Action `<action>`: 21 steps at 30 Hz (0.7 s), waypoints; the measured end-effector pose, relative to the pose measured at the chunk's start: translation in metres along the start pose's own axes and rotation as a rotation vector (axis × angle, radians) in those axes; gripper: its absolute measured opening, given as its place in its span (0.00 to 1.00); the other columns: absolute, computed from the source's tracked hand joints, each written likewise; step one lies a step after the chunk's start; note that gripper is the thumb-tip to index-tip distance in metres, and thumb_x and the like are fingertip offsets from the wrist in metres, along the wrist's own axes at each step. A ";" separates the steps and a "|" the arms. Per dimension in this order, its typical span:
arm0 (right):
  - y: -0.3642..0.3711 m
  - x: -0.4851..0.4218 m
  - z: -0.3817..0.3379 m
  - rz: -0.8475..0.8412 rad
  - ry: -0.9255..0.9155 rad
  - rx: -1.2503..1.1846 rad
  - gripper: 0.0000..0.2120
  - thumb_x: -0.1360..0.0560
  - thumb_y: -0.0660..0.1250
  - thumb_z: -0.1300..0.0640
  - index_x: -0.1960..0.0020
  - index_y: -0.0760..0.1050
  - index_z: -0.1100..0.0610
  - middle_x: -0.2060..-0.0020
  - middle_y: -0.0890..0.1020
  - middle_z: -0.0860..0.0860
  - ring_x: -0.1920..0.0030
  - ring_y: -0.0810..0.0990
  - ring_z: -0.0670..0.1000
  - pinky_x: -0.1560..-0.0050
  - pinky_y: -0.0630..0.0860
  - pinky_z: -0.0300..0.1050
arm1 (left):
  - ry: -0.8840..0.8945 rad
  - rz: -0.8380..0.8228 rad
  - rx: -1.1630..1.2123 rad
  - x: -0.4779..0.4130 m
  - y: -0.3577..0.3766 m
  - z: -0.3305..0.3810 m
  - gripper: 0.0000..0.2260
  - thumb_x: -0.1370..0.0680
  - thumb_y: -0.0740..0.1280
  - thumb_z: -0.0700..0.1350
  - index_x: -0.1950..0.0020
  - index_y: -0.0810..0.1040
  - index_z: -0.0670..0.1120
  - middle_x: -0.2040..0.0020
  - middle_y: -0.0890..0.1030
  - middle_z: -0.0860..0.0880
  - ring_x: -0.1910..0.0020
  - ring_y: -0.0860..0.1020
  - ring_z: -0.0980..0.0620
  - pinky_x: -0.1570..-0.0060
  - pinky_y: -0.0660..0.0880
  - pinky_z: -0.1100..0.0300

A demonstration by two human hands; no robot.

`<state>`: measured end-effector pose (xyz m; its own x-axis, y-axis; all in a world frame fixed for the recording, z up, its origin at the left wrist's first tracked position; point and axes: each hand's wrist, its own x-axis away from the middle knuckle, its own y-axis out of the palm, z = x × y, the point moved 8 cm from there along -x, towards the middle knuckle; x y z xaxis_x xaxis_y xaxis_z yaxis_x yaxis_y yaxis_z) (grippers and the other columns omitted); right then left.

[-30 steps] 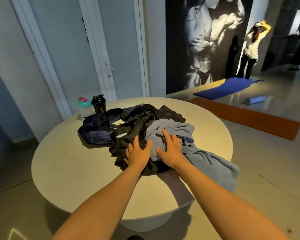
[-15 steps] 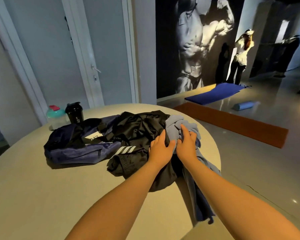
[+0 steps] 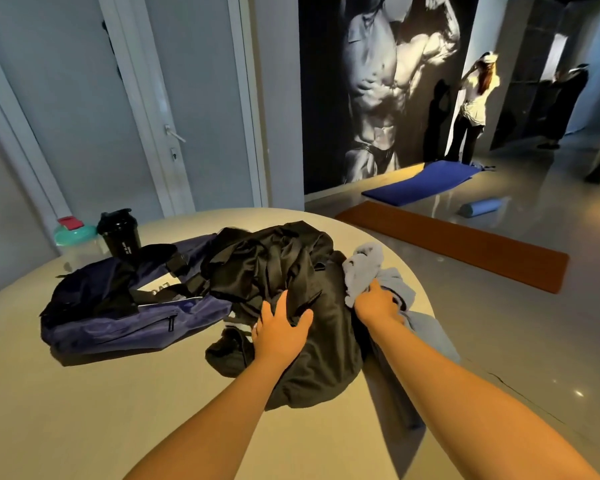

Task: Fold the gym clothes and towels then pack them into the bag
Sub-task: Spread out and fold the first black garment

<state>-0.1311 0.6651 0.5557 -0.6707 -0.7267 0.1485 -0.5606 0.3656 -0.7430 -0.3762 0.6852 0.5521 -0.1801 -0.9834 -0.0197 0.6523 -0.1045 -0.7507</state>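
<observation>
1. Fingers of the left hand are spread wide and straight, pressing flat on the black garment, with nothing pinched.
2. At its three o'clock, the right hand has its fingers curled tight into the light blue towel and grips a bunched fold. The rest of that towel drapes over the table edge at four o'clock.
3. Cloth count: one black heap and one blue towel, touching, both unfolded, on the round table.
4. White stripes peek from the black cloth at the left hand's nine o'clock. They are too hidden to count.
5. One navy bag lies at the heap's nine o'clock, touching it. White lettering shows on it, half covered and unreadable.
6. Two bottles stand at the table's eleven o'clock. One is a black shaker whose white print is too small to read. The other, just beside it, is a teal-lidded bottle with a red cap.
7. On the floor toward one and two o'clock lie one blue mat, one orange-brown mat and one pale blue roller. Two people stand farther back.
</observation>
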 end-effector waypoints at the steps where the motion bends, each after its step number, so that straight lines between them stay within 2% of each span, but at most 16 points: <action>1: 0.004 0.000 -0.011 -0.038 -0.061 -0.035 0.21 0.16 0.53 0.45 0.25 0.65 0.51 0.35 0.74 0.60 0.43 0.74 0.64 0.36 0.71 0.66 | -0.015 -0.031 0.056 -0.004 0.006 0.000 0.36 0.20 0.60 0.66 0.18 0.50 0.55 0.17 0.47 0.46 0.20 0.53 0.39 0.24 0.56 0.39; 3: 0.013 0.008 -0.033 -0.151 -0.140 -0.205 0.20 0.14 0.52 0.50 0.24 0.64 0.54 0.34 0.74 0.58 0.39 0.74 0.63 0.34 0.71 0.61 | 0.003 -0.043 0.189 -0.012 0.012 0.008 0.37 0.20 0.62 0.65 0.17 0.50 0.54 0.17 0.47 0.47 0.20 0.54 0.41 0.25 0.59 0.40; 5: 0.019 0.017 -0.048 -0.260 -0.178 -0.468 0.22 0.13 0.52 0.50 0.21 0.59 0.54 0.28 0.70 0.56 0.31 0.71 0.61 0.30 0.68 0.57 | 0.060 -0.038 0.256 -0.020 0.014 0.020 0.36 0.20 0.63 0.64 0.18 0.48 0.58 0.17 0.44 0.48 0.19 0.50 0.42 0.25 0.59 0.40; 7: 0.028 0.019 -0.054 -0.266 -0.210 -0.616 0.23 0.13 0.51 0.54 0.19 0.55 0.54 0.25 0.67 0.57 0.27 0.68 0.60 0.28 0.66 0.57 | 0.080 -0.001 0.261 -0.028 0.011 0.024 0.35 0.20 0.63 0.63 0.19 0.46 0.62 0.17 0.43 0.46 0.19 0.47 0.42 0.24 0.57 0.40; 9: 0.034 0.015 -0.053 -0.210 -0.242 -0.460 0.23 0.14 0.52 0.56 0.20 0.55 0.54 0.28 0.69 0.59 0.32 0.71 0.63 0.30 0.68 0.60 | 0.085 0.024 0.236 -0.033 0.011 0.020 0.35 0.20 0.62 0.64 0.19 0.46 0.64 0.17 0.44 0.45 0.19 0.47 0.42 0.24 0.56 0.38; 11: 0.030 0.013 -0.045 -0.060 -0.261 -0.182 0.17 0.15 0.53 0.53 0.27 0.65 0.53 0.35 0.71 0.60 0.41 0.73 0.64 0.37 0.72 0.62 | 0.122 0.044 0.218 -0.034 0.012 0.011 0.34 0.21 0.62 0.65 0.20 0.48 0.65 0.17 0.47 0.45 0.19 0.47 0.43 0.25 0.58 0.38; 13: 0.008 0.022 -0.037 0.216 -0.287 -0.136 0.12 0.16 0.55 0.51 0.39 0.72 0.55 0.42 0.71 0.59 0.46 0.72 0.63 0.39 0.72 0.62 | 0.178 0.070 0.241 -0.031 0.012 0.005 0.33 0.21 0.63 0.64 0.20 0.51 0.65 0.18 0.50 0.45 0.19 0.49 0.43 0.26 0.60 0.38; 14: -0.002 0.030 -0.033 0.305 -0.295 -0.203 0.12 0.16 0.57 0.51 0.39 0.73 0.55 0.42 0.71 0.57 0.46 0.73 0.62 0.39 0.73 0.62 | 0.190 0.082 0.248 -0.027 0.011 0.003 0.32 0.20 0.63 0.62 0.19 0.53 0.63 0.18 0.49 0.46 0.19 0.48 0.43 0.25 0.59 0.38; 16: -0.004 0.044 -0.029 0.286 -0.329 -0.376 0.14 0.17 0.58 0.50 0.33 0.70 0.52 0.37 0.73 0.55 0.43 0.75 0.59 0.39 0.74 0.61 | 0.196 0.124 0.203 -0.018 0.007 0.002 0.27 0.17 0.62 0.57 0.20 0.59 0.57 0.17 0.46 0.47 0.19 0.44 0.45 0.23 0.53 0.40; 18: 0.011 0.057 -0.034 0.119 -0.382 -0.364 0.19 0.17 0.56 0.47 0.28 0.66 0.50 0.33 0.74 0.53 0.38 0.75 0.58 0.35 0.73 0.62 | 0.220 0.190 0.086 -0.007 0.002 0.002 0.21 0.16 0.60 0.54 0.23 0.67 0.52 0.17 0.45 0.49 0.18 0.43 0.46 0.22 0.48 0.43; 19: 0.017 0.063 -0.035 0.074 -0.388 -0.319 0.19 0.16 0.55 0.46 0.27 0.66 0.50 0.32 0.73 0.54 0.35 0.74 0.59 0.33 0.70 0.62 | 0.230 0.197 0.060 -0.001 -0.001 0.003 0.20 0.16 0.60 0.53 0.24 0.70 0.50 0.17 0.48 0.49 0.18 0.45 0.47 0.22 0.48 0.43; 21: 0.011 0.079 -0.040 0.136 -0.411 -0.313 0.18 0.16 0.56 0.47 0.30 0.70 0.52 0.33 0.70 0.55 0.35 0.69 0.59 0.31 0.67 0.59 | 0.281 0.100 0.107 0.012 -0.004 0.007 0.19 0.15 0.60 0.52 0.26 0.72 0.48 0.19 0.61 0.48 0.19 0.55 0.47 0.22 0.52 0.43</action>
<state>-0.2095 0.6353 0.5847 -0.5369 -0.8057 -0.2502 -0.6421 0.5826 -0.4982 -0.3755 0.6726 0.5595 -0.2977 -0.9119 -0.2823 0.7480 -0.0390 -0.6626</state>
